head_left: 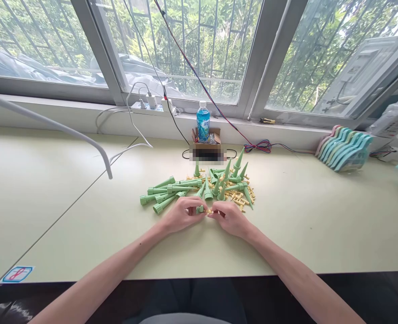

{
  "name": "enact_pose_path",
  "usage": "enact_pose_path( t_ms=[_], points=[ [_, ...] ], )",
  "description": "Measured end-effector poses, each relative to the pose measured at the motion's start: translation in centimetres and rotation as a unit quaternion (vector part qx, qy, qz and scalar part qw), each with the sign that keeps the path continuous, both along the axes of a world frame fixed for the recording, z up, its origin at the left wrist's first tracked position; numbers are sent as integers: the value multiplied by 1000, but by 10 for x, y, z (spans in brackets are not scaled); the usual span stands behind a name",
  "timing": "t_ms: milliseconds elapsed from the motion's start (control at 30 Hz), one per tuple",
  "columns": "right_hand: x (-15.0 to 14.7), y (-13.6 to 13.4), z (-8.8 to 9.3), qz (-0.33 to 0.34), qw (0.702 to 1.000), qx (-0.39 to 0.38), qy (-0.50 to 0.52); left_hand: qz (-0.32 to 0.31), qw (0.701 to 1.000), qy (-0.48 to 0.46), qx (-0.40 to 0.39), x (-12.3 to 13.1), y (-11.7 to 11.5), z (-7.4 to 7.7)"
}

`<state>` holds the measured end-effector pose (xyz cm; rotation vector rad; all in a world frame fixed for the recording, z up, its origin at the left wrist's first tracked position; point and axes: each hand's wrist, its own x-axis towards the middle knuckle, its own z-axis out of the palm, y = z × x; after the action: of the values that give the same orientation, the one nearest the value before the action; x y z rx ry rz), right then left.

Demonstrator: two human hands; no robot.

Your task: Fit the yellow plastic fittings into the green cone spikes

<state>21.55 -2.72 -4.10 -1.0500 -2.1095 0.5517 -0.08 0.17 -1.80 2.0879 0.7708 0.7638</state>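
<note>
My left hand (182,214) is closed around a green plastic cone spike (200,209), whose wide end sticks out between the fingers. My right hand (229,218) pinches a small yellow plastic piece (209,211) right against that end. Both hands rest on the pale green table (320,225) just in front of a pile. To the left of the pile lie several green spikes (167,191) side by side. Loose green spikes (224,177) lie and stand on the right, mixed with scattered small yellow pieces (239,198).
A small cardboard box (207,146) with a blue-labelled water bottle (203,121) stands behind the pile by the window sill. Stacked pastel plastic parts (345,148) lie at the right. A white lamp arm (50,123) crosses the left. Cables and a power strip (151,105) run along the sill.
</note>
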Motion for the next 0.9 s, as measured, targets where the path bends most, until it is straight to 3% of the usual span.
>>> enact_pose_path(
  t_ms=[333, 900],
  points=[
    [0, 0, -3, 3, 1000, 17, -7, 1, 994, 0, 109, 1, 2, -7],
    [-1, -1, -4, 1, 1000, 12, -15, -9, 992, -5, 124, 1, 1, -6]
  ],
)
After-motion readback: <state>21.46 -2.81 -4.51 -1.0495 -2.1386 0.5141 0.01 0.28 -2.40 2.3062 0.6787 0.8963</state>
